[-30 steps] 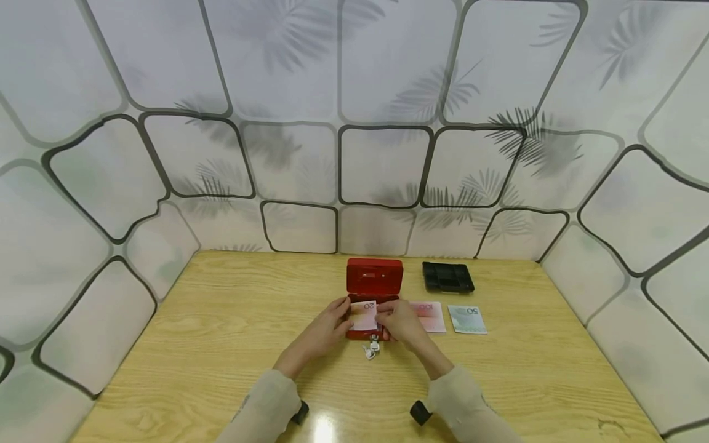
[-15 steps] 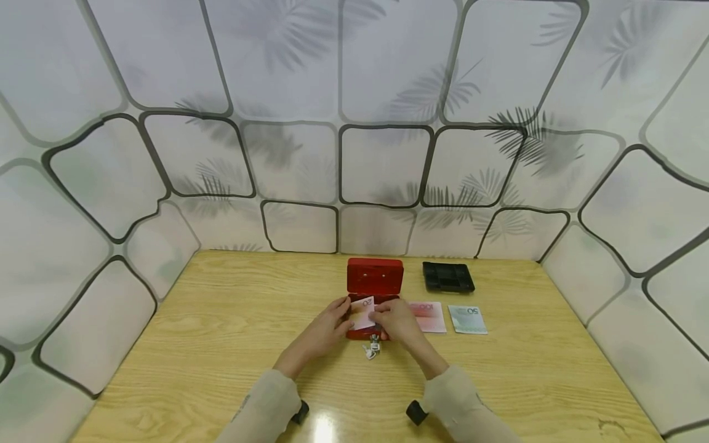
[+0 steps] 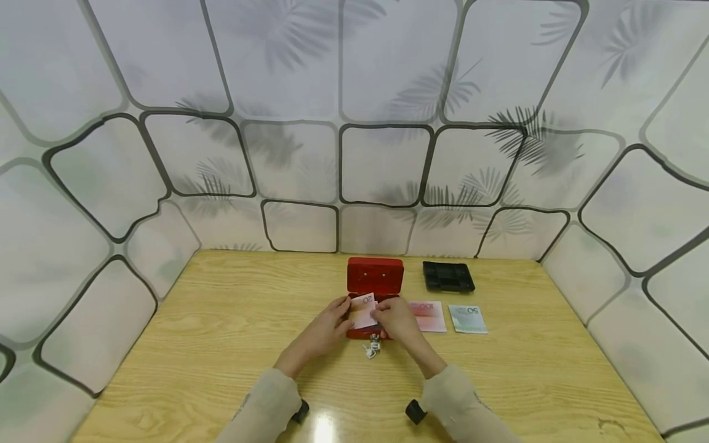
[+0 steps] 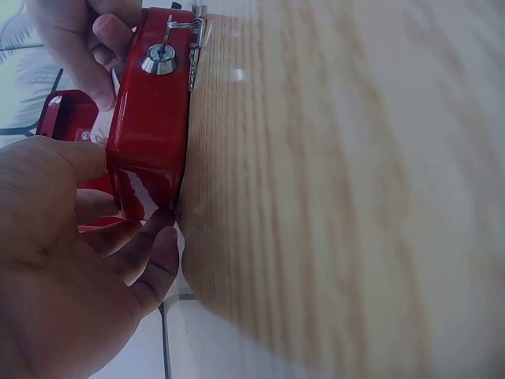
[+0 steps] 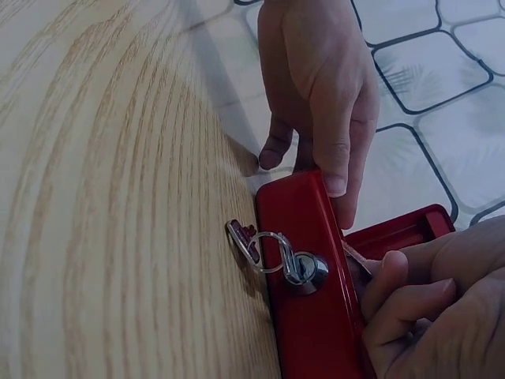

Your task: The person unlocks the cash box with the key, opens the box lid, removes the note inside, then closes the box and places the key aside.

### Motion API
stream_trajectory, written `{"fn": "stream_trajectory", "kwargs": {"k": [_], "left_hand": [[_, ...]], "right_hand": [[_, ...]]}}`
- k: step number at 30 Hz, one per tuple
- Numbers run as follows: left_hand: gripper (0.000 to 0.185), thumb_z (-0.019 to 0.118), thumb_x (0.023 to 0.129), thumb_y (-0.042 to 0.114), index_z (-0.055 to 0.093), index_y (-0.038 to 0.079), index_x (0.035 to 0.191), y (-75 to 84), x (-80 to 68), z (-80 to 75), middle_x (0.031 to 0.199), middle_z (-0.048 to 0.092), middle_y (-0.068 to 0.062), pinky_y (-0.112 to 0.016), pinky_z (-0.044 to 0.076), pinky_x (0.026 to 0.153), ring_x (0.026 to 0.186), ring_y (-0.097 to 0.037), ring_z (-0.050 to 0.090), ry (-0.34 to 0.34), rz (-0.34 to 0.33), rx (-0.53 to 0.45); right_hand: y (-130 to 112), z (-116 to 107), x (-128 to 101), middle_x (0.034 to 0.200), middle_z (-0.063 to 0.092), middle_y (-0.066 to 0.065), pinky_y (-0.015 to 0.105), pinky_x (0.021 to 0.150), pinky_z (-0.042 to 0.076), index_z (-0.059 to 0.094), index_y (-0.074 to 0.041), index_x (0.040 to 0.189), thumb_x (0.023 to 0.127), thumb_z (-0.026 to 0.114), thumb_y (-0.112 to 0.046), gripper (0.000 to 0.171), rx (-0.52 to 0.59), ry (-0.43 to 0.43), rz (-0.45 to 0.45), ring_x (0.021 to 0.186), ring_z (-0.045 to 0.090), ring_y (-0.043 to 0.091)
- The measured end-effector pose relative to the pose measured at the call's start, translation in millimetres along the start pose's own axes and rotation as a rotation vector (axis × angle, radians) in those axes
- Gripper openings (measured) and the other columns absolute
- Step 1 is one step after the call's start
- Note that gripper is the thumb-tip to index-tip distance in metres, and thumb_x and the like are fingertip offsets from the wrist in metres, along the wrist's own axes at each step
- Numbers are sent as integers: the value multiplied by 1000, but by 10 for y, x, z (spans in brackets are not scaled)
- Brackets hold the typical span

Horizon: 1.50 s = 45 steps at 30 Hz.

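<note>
Bright head view, white glare on tabletop, dimmer wrist views, left one hazy

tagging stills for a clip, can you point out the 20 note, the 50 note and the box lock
20 note [image 3: 362,312]: head view, middle of its printed face
50 note [image 3: 468,319]: head view, middle of its face
box lock [image 4: 159,61]: left wrist view, its metal front

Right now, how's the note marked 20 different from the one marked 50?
The 20 note is pinkish-brown; the 50 note is pale green. The right hand pinches the 20 note by its edge, while no hand touches the 50 note. The 20 note appears over the open red box; the 50 note lies on the table. Both are paper notes with a printed number.
</note>
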<state>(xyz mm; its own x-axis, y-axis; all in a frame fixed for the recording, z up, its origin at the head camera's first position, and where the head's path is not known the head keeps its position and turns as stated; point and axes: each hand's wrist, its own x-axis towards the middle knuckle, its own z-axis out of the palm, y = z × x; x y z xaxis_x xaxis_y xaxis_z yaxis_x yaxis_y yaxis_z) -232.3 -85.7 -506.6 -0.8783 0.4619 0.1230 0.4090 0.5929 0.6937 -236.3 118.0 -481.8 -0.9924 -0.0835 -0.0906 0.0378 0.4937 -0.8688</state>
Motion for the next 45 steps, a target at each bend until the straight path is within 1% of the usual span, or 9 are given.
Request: {"fn": "stream_trajectory", "kwargs": {"k": [4,7,10,17,23,30,34,38,45], "left_hand": [[56,55,108,12,35,-13,153,2,2,-5,159,35,-29,-53,33,119,146,-42,37,-4,-14,-7],[58,55,108,15,34,-11,155,-3,6,-8,161,34,-28,-53,32,119,147,-41,35,-17,-31,-8],[58,55,108,15,33,-12,155,-8,6,-6,161,33,-28,-53,32,119,147,-41,35,-19,-29,-16],[57,55,108,13,33,-13,154,-7,0,-4,161,33,-29,-52,31,119,147,-42,35,-14,-21,-20],[57,55,108,13,33,-14,154,-11,-1,1,160,33,-29,-52,31,120,147,-42,34,-12,-21,-9],[58,55,107,13,33,-13,154,-6,3,7,161,33,-29,-53,31,120,148,-42,34,-17,-29,-18],[57,55,107,12,34,-13,154,-3,2,8,160,34,-28,-52,31,120,148,-41,35,-16,-29,-12],[57,55,107,12,34,-13,154,2,3,6,161,34,-28,-52,31,120,148,-40,35,-18,-30,-9],[58,55,108,14,33,-11,155,18,-6,-11,161,33,-26,-52,31,120,148,-39,35,-24,-38,-9]], "right_hand": [[8,-27,3,52,55,4,19,40,37,74,4,93,97,68,-5,11,37,30,22,41,50,10],[18,-59,9,54,57,8,19,40,35,74,4,93,96,68,-5,11,72,57,32,42,50,11],[21,-97,4,55,57,11,19,40,34,74,3,91,96,68,-4,11,102,73,42,44,48,11],[-1,-176,-36,51,51,4,17,40,30,74,6,93,96,68,-4,12,183,78,60,44,43,8],[-34,-269,-85,54,50,4,17,42,29,73,6,93,97,66,-4,13,262,62,80,48,43,9],[-48,-438,-116,58,52,5,19,43,29,72,5,96,99,66,-5,13,292,55,69,50,42,9],[-29,-554,-119,59,55,4,18,43,32,72,7,100,98,67,-5,13,300,64,68,50,45,8],[-12,-699,-154,61,60,2,17,43,36,71,11,108,99,67,-7,20,276,64,47,52,50,7],[13,-987,-229,63,59,3,18,46,35,69,13,109,100,66,-8,23,243,68,36,54,48,7]]}}
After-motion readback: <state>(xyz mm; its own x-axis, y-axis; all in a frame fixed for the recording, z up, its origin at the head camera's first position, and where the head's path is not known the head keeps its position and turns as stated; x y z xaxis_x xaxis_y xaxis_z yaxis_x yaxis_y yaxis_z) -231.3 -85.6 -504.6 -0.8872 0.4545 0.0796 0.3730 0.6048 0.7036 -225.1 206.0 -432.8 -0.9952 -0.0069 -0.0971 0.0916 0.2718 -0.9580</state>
